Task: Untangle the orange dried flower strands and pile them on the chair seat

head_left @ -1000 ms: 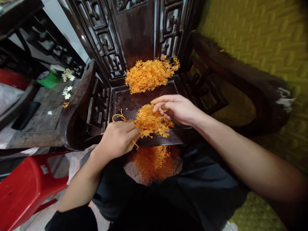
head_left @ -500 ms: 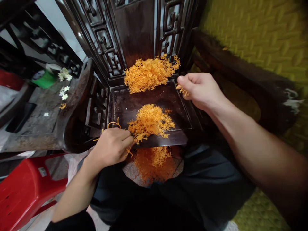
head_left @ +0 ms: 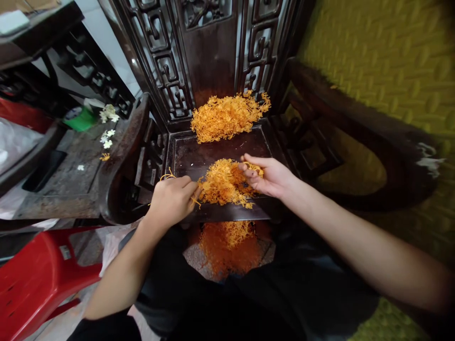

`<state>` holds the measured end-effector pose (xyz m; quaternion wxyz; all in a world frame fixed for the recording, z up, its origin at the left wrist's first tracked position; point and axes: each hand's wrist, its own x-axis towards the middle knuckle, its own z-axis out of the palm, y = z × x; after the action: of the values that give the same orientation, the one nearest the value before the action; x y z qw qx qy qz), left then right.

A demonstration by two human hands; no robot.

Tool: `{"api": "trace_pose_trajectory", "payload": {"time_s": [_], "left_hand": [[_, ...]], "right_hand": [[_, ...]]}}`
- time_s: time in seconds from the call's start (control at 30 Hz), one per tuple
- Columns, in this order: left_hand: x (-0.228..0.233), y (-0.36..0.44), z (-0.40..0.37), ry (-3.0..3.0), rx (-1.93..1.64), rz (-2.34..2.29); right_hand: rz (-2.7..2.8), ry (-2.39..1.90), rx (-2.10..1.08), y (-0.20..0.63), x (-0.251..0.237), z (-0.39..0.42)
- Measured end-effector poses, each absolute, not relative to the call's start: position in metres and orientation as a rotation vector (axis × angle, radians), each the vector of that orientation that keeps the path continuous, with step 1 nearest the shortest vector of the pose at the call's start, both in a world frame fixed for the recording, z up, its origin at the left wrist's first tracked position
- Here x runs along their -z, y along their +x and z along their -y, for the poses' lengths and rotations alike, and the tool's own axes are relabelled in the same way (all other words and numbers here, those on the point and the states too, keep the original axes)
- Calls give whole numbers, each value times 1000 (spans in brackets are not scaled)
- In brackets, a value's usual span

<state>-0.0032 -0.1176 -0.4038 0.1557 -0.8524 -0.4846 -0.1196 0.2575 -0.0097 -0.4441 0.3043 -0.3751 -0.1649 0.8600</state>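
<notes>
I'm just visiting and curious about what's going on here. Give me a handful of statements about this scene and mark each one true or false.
1. There are two heaps of orange strands on the dark wooden chair seat: a near heap and a far heap. True.
2. The right hand rests on the far heap by the chair back. False: it is at the right edge of the near heap, with a few strands in its fingers.
3. The left hand grips orange strands at the near heap's left edge. True.
4. The plastic chair at lower left is blue. False: it is red.
5. More orange strands lie below the seat's front edge. True.
</notes>
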Motion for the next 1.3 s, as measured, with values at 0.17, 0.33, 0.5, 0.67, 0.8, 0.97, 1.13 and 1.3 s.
{"api": "trace_pose_trajectory", "payload": {"time_s": [0.17, 0.33, 0.5, 0.67, 0.8, 0.97, 1.13, 1.3], "left_hand": [[405, -4, 111, -2393, 302, 1346], [404, -2, 108, -2421, 193, 1345], [398, -20, 106, -2280, 167, 1598], [396, -50, 103, -1776, 271, 1851], [405, -29, 110, -1962, 405, 1692], [407, 17, 121, -2172, 530, 1459], [401, 16, 115, -2265, 511, 1418], [397, -18, 95, -2007, 835, 1978]], "right_hand": [[759, -904, -2366, 242, 447, 27], [1553, -1029, -1855, 227, 446, 41], [2134, -962, -1370, 230, 438, 37], [2069, -1136, -1444, 253, 444, 30], [1870, -1017, -1686, 251, 445, 40], [1750, -806, -1828, 224, 431, 57], [1988, -802, -1398, 220, 422, 56], [2086, -866, -1390, 235, 418, 58]]}}
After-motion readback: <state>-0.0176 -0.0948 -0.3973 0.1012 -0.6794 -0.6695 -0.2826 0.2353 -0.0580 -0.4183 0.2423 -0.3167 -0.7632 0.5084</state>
